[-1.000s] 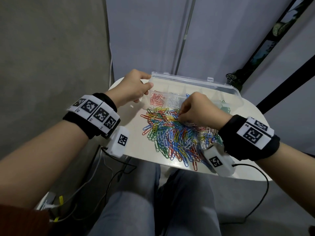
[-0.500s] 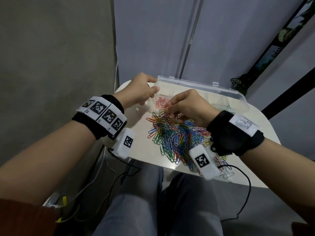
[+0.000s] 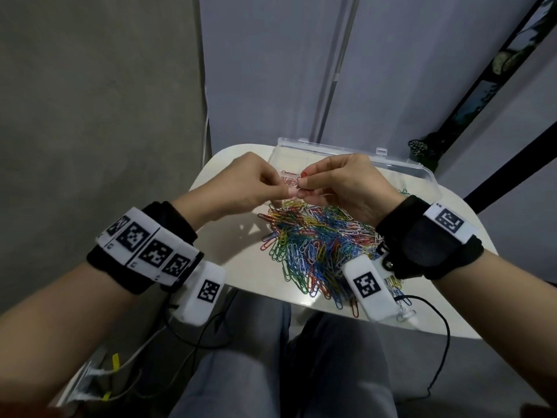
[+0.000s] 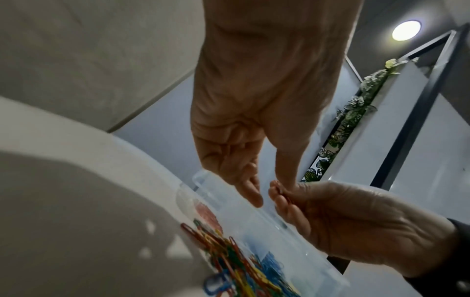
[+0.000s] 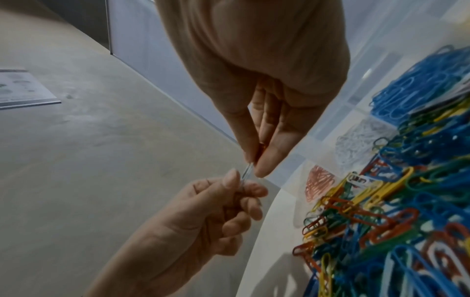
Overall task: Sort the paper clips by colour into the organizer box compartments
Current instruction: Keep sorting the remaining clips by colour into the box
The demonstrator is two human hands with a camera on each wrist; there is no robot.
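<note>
A heap of mixed-colour paper clips [image 3: 316, 245] lies on the white table in front of the clear organizer box [image 3: 401, 168]. Both hands meet above the box's left end. My right hand [image 5: 254, 166] pinches a red clip [image 5: 262, 146] between thumb and forefinger. A white clip [image 5: 248, 169] sticks out below it. My left hand [image 5: 244, 184] pinches the lower end of that white clip. In the head view the left hand [image 3: 281, 188] and right hand [image 3: 303, 184] touch fingertip to fingertip. Whether the two clips are linked cannot be told.
Box compartments hold pale red clips [image 5: 319, 184], white clips [image 5: 356, 138] and blue clips [image 5: 412, 90]. The open lid [image 3: 331, 147] stands behind. The table edge [image 3: 301, 306] is close to my knees, with cables hanging on both sides. Walls stand close behind the table.
My right hand rose from the heap with a clip and moved left. My left hand left the box's corner and came to meet it.
</note>
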